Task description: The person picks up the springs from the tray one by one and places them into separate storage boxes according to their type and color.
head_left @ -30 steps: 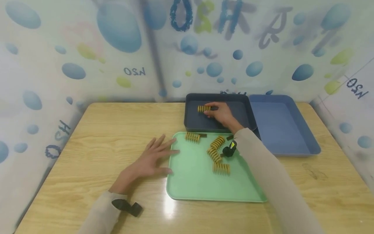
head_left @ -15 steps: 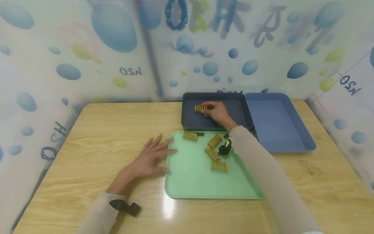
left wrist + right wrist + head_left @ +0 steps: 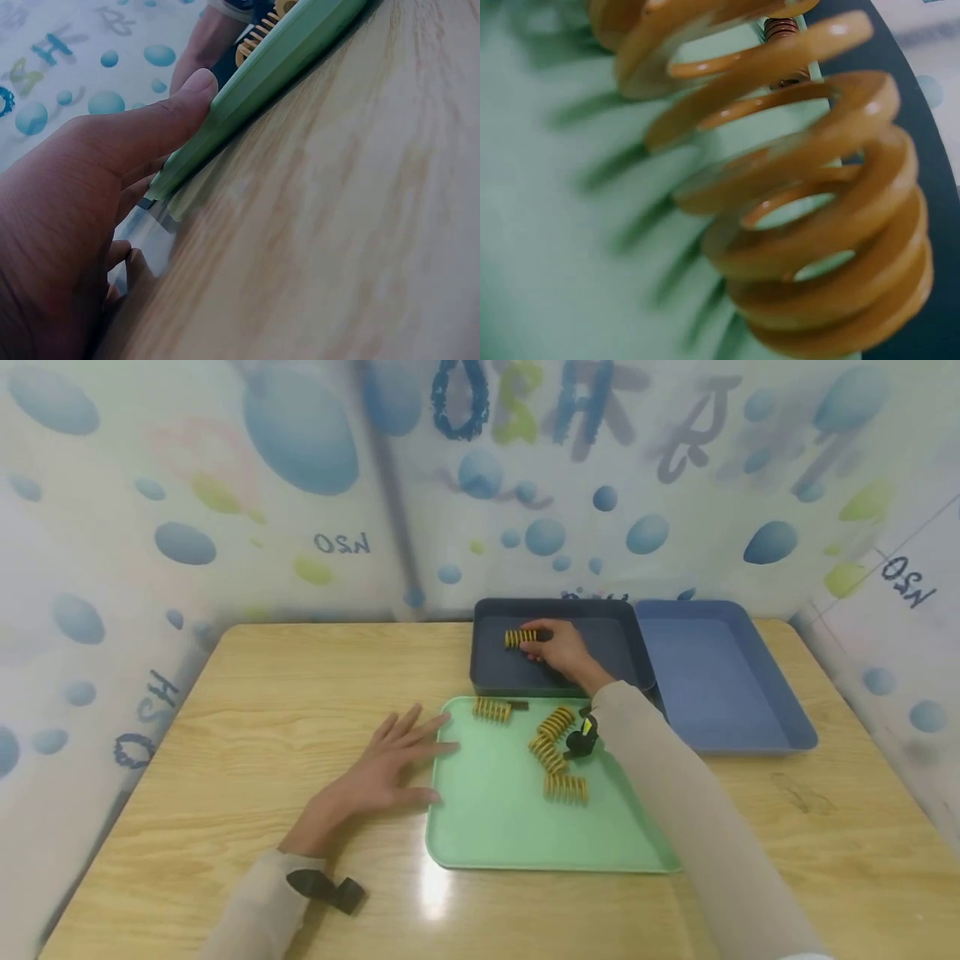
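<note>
In the head view my right hand (image 3: 561, 647) pinches a yellow coil spring (image 3: 513, 639) between thumb and fingers, inside the dark tray (image 3: 487, 678). My left hand (image 3: 378, 775) lies with fingers spread at the left edge of the green tray (image 3: 480, 835); in the left wrist view its thumb (image 3: 176, 112) touches the tray's rim. On the green tray lie several more yellow springs, among them one near the far left (image 3: 492, 710) and one nearest the front (image 3: 566, 788). A large yellow spring (image 3: 817, 262) fills the right wrist view, where the right hand is out of sight.
A thin dark brown spring (image 3: 519, 705) lies by the far rim of the green tray. To the right of the dark tray stands a blue tray (image 3: 720, 677). All the trays are on a wooden table (image 3: 225, 760) against a patterned wall (image 3: 480, 527).
</note>
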Tool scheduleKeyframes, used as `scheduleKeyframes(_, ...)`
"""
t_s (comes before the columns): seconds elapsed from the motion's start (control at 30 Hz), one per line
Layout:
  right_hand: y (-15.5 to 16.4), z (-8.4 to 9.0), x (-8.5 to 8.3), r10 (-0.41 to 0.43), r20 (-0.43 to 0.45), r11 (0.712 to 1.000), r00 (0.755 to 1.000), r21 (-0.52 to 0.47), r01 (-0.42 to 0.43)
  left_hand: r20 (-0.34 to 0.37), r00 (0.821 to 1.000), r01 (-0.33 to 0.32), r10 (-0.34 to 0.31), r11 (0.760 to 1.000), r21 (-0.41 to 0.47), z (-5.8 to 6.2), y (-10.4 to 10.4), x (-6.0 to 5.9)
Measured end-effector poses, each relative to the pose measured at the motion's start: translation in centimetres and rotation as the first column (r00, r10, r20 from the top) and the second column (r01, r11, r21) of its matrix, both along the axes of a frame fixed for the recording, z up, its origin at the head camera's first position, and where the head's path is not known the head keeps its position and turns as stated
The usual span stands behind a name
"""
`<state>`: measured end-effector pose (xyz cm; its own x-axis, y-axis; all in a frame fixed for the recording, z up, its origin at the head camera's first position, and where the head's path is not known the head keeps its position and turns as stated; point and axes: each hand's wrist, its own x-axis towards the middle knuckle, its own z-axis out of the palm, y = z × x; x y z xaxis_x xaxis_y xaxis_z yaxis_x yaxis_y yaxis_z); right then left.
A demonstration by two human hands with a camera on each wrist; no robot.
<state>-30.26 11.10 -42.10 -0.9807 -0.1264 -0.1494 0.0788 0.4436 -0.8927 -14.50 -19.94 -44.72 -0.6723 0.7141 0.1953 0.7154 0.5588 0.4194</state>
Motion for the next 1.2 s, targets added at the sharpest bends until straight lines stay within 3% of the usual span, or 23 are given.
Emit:
scheduleKeyframes(0.27,-0.2,0.1,-0.1,0.036,-0.015,0.999,0.999,-0.015,-0.036,-0.003,1.0,-0.006,0.006,1.0,0.013,-0.2,-0.2,0.1)
scheduleKeyframes(0.73,0.1,0.4,-0.1,-0.004,-0.012,0.998,1.0,-0.06,0.003,0.005,1.0,-0.003,0.002,1.0,0.022,-0.2,0.0,0.2)
scheduleKeyframes(1.2,1.4,0.7,0.2,0.007,-0.016,1.0,1.0,0.001,-0.007,0.001,1.0,0.001,-0.001,1.0,0.01,0.0,0.0,0.0)
